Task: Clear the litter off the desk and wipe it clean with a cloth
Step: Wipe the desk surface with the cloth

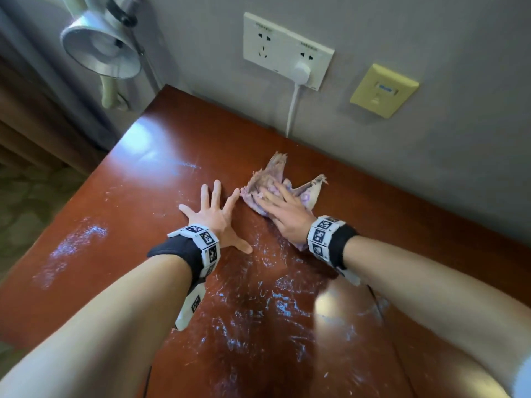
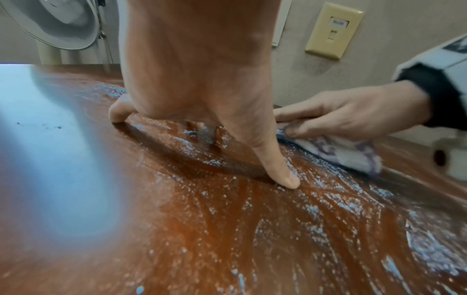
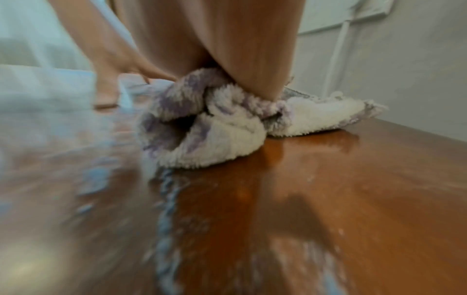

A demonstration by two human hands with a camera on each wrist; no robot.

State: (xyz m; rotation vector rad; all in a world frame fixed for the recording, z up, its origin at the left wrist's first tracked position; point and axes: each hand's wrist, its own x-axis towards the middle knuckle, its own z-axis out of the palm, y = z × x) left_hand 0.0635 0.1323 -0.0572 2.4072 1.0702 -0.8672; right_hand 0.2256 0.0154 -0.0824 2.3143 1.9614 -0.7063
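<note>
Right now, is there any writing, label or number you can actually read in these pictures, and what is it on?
None can be read.
White socket panel: small grey marks above the sockets, too small.
Yellow wall plate: blue label, blurred.
Wristbands: black-and-white code squares, no words.

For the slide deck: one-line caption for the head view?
Right hand presses a purple-white cloth on the streaked wooden desk while the left hand rests splayed beside it.

lamp [image 1: 100, 44]: top cut off by frame edge | cloth [image 1: 275, 193]: middle hidden under right hand [image 1: 287, 214] | right wrist view: desk [image 3: 328, 189] foreground motion-blurred | socket [image 1: 287, 50] markings: too small to read
</note>
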